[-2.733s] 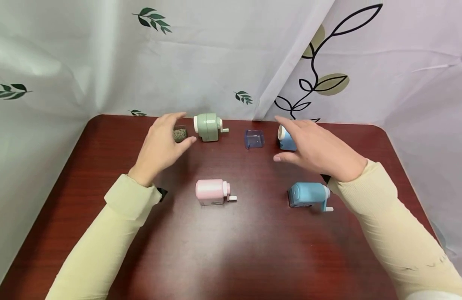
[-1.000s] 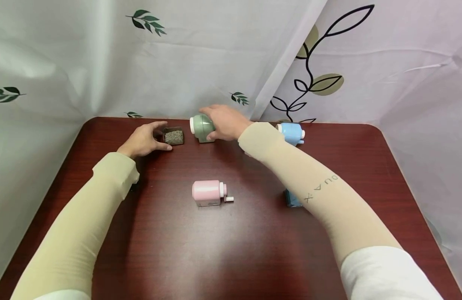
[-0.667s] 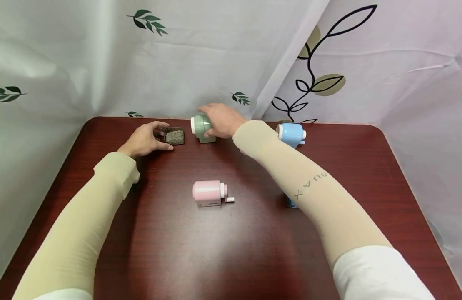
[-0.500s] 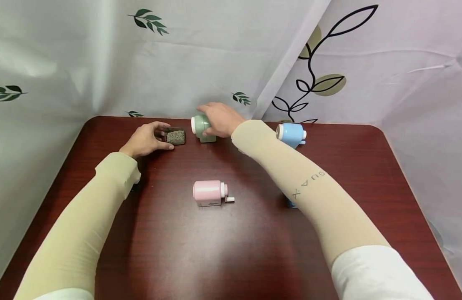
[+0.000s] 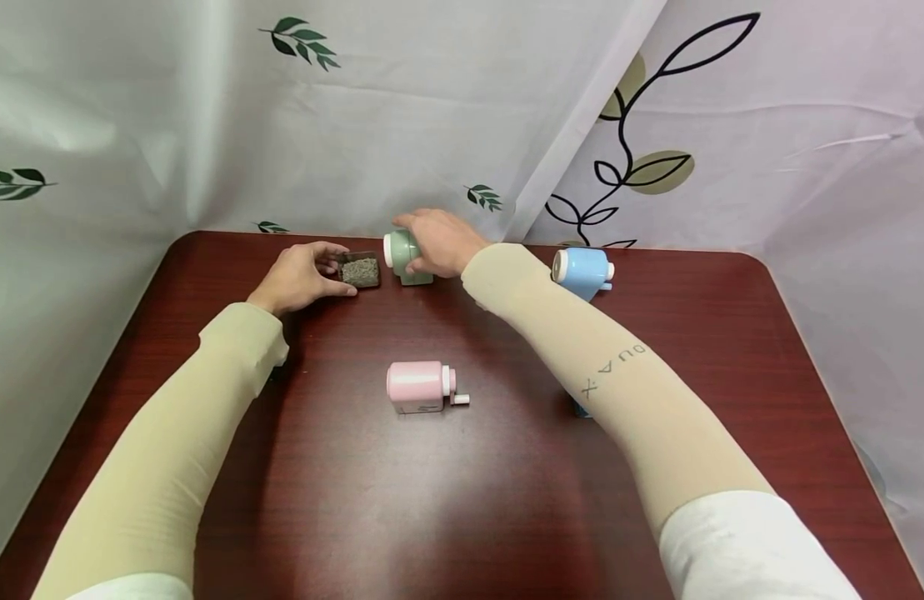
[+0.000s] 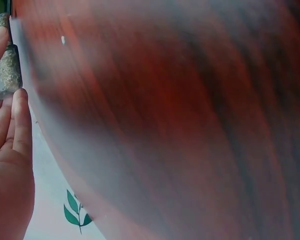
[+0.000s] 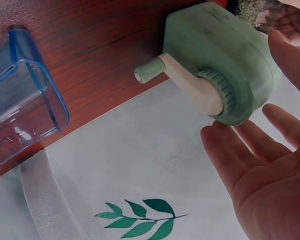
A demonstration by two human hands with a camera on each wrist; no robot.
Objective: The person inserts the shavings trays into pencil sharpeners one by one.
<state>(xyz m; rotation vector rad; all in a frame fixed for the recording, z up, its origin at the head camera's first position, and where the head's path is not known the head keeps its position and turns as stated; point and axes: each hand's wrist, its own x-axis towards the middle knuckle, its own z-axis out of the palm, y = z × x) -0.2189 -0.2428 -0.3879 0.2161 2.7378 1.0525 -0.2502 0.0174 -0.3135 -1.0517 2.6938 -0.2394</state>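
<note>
At the table's back edge my left hand (image 5: 297, 279) grips a small clear drawer of grey-green shavings (image 5: 360, 272) by its left end. In the left wrist view, thumb and fingers of the left hand (image 6: 11, 170) lie on opposite sides of the drawer (image 6: 9, 70). Just right of it stands a green crank sharpener (image 5: 405, 252) with a white end. My right hand (image 5: 448, 243) holds it from the right, thumb in front. The right wrist view shows the right hand's (image 7: 275, 180) fingers round the green sharpener's (image 7: 215, 45) body, its crank uncovered.
A pink sharpener (image 5: 417, 383) lies mid-table. At the back right is a light-blue one (image 5: 584, 267); a teal object (image 5: 582, 411) is mostly hidden under the right forearm. A clear blue drawer (image 7: 27, 95) shows in the right wrist view. Patterned white cloth (image 5: 402, 125) hangs behind.
The left hand has shifted the shavings drawer rightward, closer to the green sharpener. Earlier the right hand came across from the light-blue sharpener and took hold of the green one, which has hardly moved.
</note>
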